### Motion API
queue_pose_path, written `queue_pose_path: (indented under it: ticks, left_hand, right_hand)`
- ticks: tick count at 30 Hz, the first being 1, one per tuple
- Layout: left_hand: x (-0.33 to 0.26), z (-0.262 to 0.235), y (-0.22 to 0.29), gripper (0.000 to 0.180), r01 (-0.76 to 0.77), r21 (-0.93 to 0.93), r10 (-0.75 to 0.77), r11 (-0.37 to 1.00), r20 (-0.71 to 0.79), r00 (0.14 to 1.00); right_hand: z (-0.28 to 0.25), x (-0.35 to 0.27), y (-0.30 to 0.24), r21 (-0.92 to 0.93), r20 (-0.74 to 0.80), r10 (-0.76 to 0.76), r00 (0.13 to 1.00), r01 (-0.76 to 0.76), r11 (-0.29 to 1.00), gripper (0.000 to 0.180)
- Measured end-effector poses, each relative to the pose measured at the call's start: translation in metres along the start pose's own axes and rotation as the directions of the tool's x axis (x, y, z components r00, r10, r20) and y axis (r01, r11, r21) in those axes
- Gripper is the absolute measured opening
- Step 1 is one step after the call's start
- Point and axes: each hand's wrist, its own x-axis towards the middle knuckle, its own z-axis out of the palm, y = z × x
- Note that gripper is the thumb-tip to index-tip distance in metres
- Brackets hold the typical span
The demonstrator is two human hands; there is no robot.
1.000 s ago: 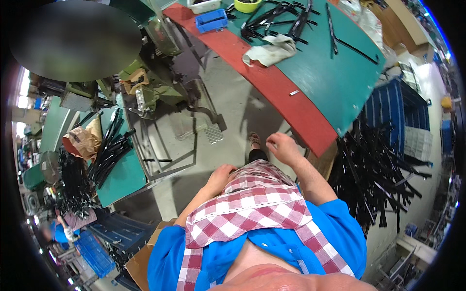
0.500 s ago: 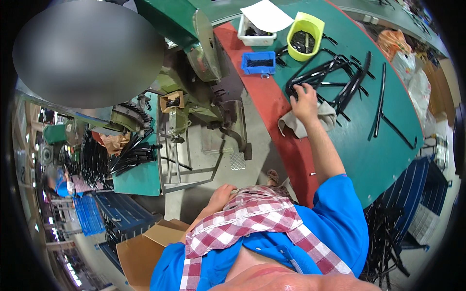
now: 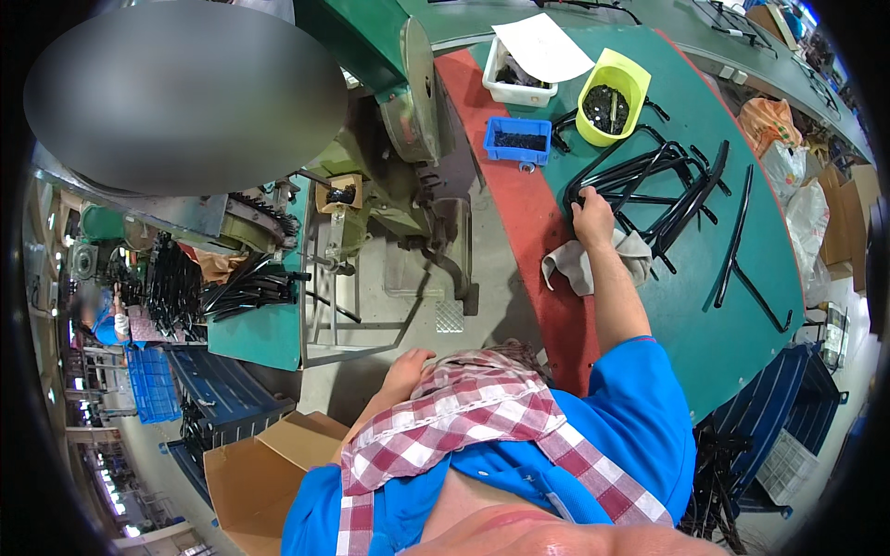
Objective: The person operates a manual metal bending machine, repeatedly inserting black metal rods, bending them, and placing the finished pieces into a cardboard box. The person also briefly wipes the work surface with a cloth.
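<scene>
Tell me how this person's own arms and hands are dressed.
The left hand and right hand are gloveless. Plain, bright blue sleeves cover the upper arms; the right one ends near the elbow, leaving that forearm uncovered.

Black tubular parts: glossy, bent, piled loosely, overlapping at mixed angles. Pile lies on wearer's side of yellow-green bucket, spreading rightward past it; rounded bend at pile's left, near bucket.
</scene>
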Motion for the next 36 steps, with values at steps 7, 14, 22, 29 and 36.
queue_pose_path:
  ticks: [7, 14, 22, 29, 36]
  left_hand:
    - [0.017, -0.009, 0.006, 0.025, 0.047, 0.004, -0.047, 0.999, 0.103, 0.994]
    - [0.025, -0.002, 0.009, 0.025, 0.014, 0.046, -0.019, 0.999, 0.109, 0.994]
    - [0.013, 0.009, 0.017, 0.025, 0.019, 0.038, -0.023, 0.999, 0.094, 0.995]
    - [0.003, 0.016, 0.042, 0.024, 0.04, 0.059, -0.045, 0.997, 0.085, 0.995]
    - [0.004, 0.012, 0.033, 0.025, 0.069, 0.052, -0.073, 0.996, 0.081, 0.994]
  right_hand:
    - [0.009, -0.003, 0.005, 0.134, -0.084, -0.032, 0.996, 0.043, 0.99, 0.027]
    - [0.015, -0.004, 0.009, 0.084, -0.118, -0.075, 0.99, 0.085, 0.993, 0.026]
    - [-0.005, -0.015, 0.02, 0.268, -0.178, -0.049, 0.983, 0.096, 0.959, 0.019]
    - [-0.036, -0.022, 0.032, 0.336, -0.292, -0.103, 0.951, 0.203, 0.92, 0.013]
    - [-0.053, -0.028, 0.014, 0.349, -0.423, -0.064, 0.904, 0.228, 0.909, 0.015]
